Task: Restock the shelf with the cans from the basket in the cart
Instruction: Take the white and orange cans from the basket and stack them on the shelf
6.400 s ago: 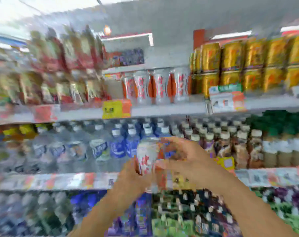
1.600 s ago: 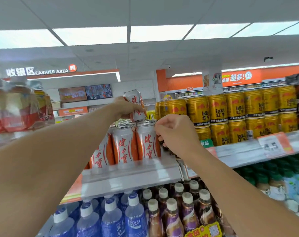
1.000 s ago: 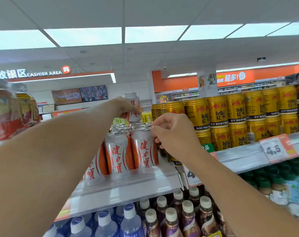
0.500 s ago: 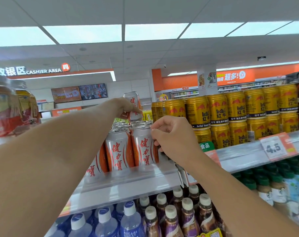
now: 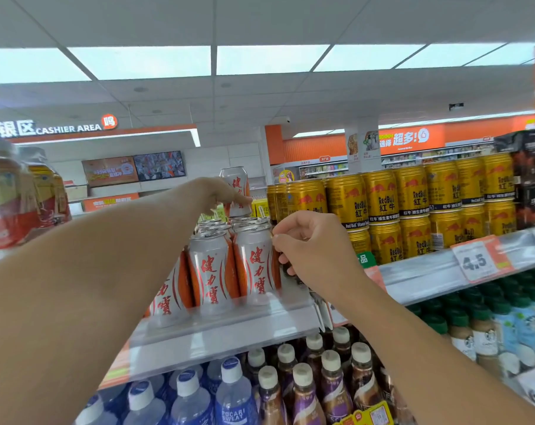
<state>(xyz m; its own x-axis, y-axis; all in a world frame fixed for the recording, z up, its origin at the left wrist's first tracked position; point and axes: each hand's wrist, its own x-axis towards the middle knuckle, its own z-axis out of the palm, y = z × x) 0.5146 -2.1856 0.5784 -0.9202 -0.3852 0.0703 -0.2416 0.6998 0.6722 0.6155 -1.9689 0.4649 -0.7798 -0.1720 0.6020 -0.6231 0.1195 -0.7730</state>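
Silver-and-orange cans (image 5: 210,271) with red characters stand in rows on the top shelf (image 5: 223,332). My left hand (image 5: 212,194) reaches over them and grips another such can (image 5: 236,187), upright and just above the tops of the rear cans. My right hand (image 5: 310,251) is beside the front right can (image 5: 254,265), fingers curled, thumb and fingertips pinching its upper right side. The basket and cart are out of view.
Gold Red Bull cans (image 5: 382,207) are stacked two high right of the row. A 4.5 price tag (image 5: 477,262) hangs on the shelf edge. Brown bottles (image 5: 303,388) and blue-capped bottles (image 5: 229,394) fill the shelf below. Blurred bottles (image 5: 15,194) stand close at the left.
Both hands rose from the lower shelves to the top shelf with the can. Over the last second my left hand has kept the can above the rear row; my right hand stayed at the front can.
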